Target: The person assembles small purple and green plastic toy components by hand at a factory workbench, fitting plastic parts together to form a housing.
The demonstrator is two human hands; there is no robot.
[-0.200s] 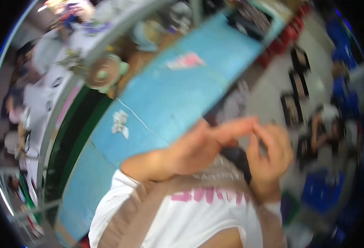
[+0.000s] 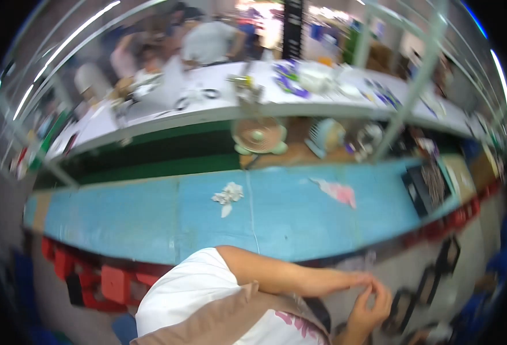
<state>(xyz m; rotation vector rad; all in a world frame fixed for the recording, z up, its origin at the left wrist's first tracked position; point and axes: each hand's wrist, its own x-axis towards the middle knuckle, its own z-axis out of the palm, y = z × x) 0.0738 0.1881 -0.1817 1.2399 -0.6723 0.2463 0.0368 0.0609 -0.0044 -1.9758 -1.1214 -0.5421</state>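
My left hand (image 2: 341, 282) reaches across to the right in front of my body, beyond the near edge of the long blue table (image 2: 121, 218). Its fingers are pressed together, and their tips meet those of my right hand (image 2: 370, 310). The right hand is closed in a pinch, thumb and forefinger bent into a loop. Whatever may be between the fingertips is too small and blurred to make out. On the table lie a crumpled bunch of white pieces (image 2: 228, 194), a pink and white piece (image 2: 338, 192) and a thin white cord (image 2: 250, 213).
Black trays (image 2: 431, 187) stand at the table's right end. Red stools (image 2: 115, 284) are tucked along its near side. Fans (image 2: 259, 136) sit behind it, below a white workbench (image 2: 167, 118) with purple items (image 2: 291, 77). People work beyond. Black frames (image 2: 429, 279) lie on the floor at right.
The view has swung left and up, so the table now runs crosswise and the workbench shows. Both hands appear lower in the picture, their fingertips still together.
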